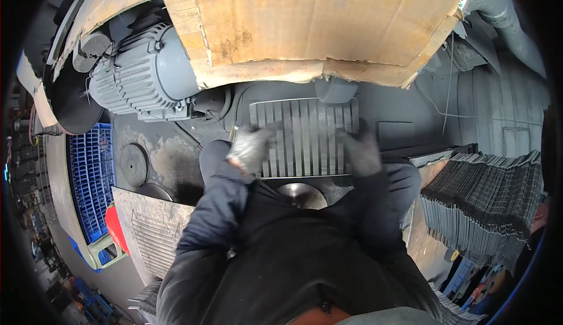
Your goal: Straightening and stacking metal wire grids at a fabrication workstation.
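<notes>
A slotted metal grate (305, 140) with long parallel bars lies in front of me, between my knees and a grey wheel (336, 91) at its far edge. My left hand (249, 152), in a light grey glove, is over the grate's left side, its fingers smeared by motion. Over the right side is my right hand (363, 153) in a darker glove, blurred too, with thumb and fingers spread apart. Whether either hand touches the bars cannot be made out. Below the grate's near edge shows a shiny round metal part (302, 195).
Cardboard (328, 20) overhangs the far side. A grey ribbed motor (143, 75) stands at far left, above a round disc (134, 165) and a blue crate (92, 178). Another slotted plate (153, 225) leans at my left. Stacked grates (478, 202) rise at my right.
</notes>
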`<state>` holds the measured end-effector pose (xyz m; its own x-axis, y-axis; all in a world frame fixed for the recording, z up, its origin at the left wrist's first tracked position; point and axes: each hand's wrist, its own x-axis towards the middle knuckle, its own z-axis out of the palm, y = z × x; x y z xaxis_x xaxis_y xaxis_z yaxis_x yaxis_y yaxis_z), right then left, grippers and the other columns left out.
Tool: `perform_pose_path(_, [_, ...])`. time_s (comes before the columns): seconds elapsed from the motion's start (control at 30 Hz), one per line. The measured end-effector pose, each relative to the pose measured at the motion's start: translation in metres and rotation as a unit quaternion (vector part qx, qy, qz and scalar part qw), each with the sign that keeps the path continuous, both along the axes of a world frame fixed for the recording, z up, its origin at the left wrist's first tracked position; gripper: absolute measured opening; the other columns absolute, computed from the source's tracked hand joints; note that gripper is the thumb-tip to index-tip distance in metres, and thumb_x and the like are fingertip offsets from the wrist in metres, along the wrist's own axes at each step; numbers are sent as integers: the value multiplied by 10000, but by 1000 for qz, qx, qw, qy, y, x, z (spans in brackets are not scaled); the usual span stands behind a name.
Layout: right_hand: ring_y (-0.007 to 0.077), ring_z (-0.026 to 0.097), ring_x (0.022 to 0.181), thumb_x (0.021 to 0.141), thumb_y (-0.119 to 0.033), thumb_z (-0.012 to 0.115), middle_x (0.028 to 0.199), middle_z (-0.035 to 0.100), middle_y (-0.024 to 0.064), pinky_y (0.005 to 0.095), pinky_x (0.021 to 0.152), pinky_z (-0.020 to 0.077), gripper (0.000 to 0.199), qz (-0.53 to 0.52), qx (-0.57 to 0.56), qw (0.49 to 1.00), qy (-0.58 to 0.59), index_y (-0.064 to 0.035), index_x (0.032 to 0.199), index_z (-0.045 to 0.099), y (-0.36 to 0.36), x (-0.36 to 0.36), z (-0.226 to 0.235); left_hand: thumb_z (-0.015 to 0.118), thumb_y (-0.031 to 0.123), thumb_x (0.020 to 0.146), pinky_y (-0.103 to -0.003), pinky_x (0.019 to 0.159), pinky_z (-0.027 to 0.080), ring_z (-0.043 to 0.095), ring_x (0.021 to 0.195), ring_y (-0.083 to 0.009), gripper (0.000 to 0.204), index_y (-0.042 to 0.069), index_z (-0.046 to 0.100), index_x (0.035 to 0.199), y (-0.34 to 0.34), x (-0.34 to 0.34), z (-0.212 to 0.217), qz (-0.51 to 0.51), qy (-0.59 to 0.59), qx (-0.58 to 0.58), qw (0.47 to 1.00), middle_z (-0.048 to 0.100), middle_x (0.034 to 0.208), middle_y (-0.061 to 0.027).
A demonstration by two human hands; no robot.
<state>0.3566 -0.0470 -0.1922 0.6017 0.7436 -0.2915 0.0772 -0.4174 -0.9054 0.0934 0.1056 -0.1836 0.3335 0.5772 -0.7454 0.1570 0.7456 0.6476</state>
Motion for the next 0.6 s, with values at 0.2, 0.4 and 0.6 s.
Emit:
perform_pose_path(0.2, [217, 679, 1107, 912, 36, 626, 1240, 689, 148, 318, 959, 540, 476, -134, 79, 978, 142, 51, 1383, 554, -49, 51, 68, 733, 247, 940, -296, 505, 459, 594, 626, -134, 241, 20, 681, 1001, -32, 100, 24, -62, -189, 28, 980, 648, 786, -62])
perform_pose_path(0.4, [245, 686, 1078, 894, -141, 730, 1172, 717, 160, 369, 928, 539, 466, 40, -42, 998, 30, 45, 1305, 616, 23, -4, 13, 710, 148, 958, -330, 552, 574, 697, 682, -184, 249, 0, 666, 1152, -1, -14, -48, -34, -24, 61, 997, 727, 895, -94])
perform_pose_path(0.6, [302, 697, 1035, 873, -317, 804, 1154, 718, 164, 425, 906, 551, 500, 201, -49, 966, -156, -26, 1260, 680, 25, -74, 69, 706, 109, 978, -248, 487, 524, 621, 555, -122, 188, 37, 624, 1132, -12, -88, 50, 61, 4, 109, 992, 677, 800, -27])
